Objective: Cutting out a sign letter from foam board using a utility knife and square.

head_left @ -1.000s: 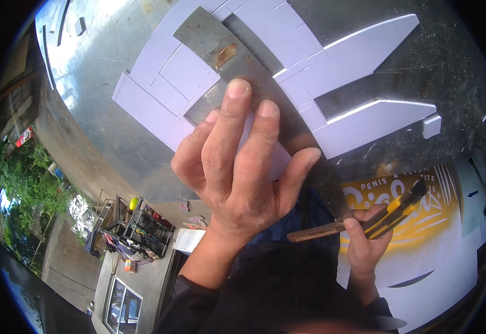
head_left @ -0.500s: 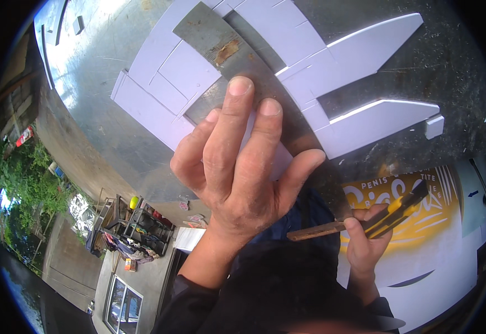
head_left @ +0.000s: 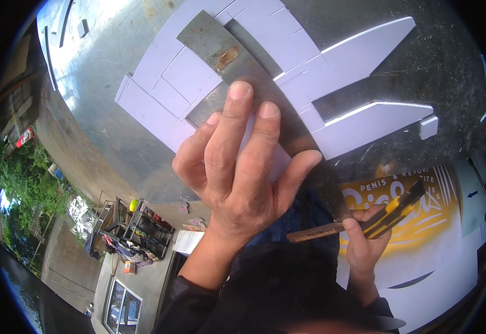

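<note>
My left hand [head_left: 237, 167] lies with fingers spread over a flat steel strip [head_left: 248, 65], its fingertips resting on the metal. The strip slants across a cut white foam board [head_left: 181, 78], which has slots and long pointed arms. At the lower right, my right hand [head_left: 365, 245] is closed around a yellow-and-black utility knife [head_left: 390, 217]. A rusty brown flat bar [head_left: 315, 231] sticks out from the same hand toward the left. Whether a blade is out cannot be made out.
A worn metal tabletop [head_left: 112, 111] carries the work. A small white offcut [head_left: 428, 128] lies by one pointed arm, and dark strips [head_left: 51, 58] lie at the far left. Beyond the near edge are a yellow-and-white printed sheet [head_left: 404, 245] and a cluttered rack [head_left: 140, 228].
The board and steel strip appear slightly lower in view, with their right side shifted a little left. Both hands keep nearly the same pose and hold.
</note>
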Available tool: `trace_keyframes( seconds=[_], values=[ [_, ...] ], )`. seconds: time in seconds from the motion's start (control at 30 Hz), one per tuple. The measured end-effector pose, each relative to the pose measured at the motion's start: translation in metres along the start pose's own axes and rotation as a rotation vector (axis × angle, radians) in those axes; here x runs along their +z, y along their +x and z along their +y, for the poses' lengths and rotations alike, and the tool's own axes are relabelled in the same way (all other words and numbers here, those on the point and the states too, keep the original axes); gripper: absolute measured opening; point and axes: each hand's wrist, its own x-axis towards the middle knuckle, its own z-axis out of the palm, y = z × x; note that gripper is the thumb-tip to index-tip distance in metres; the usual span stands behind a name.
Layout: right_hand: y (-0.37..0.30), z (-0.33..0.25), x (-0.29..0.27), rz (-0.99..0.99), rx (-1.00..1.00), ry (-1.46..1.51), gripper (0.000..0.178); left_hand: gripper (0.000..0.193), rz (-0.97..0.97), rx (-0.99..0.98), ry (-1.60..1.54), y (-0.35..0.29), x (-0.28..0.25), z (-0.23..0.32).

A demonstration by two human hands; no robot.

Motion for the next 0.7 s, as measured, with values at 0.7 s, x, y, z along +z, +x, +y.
trace_keyframes(
  seconds=[0.7],
  values=[
    [0.0039, -0.0013, 0.0014, 0.006, 0.010, 0.039, 0.028, 0.064, 0.007, 0.008, 0.016, -0.0003, 0.0012, 0.0012]
  ],
)
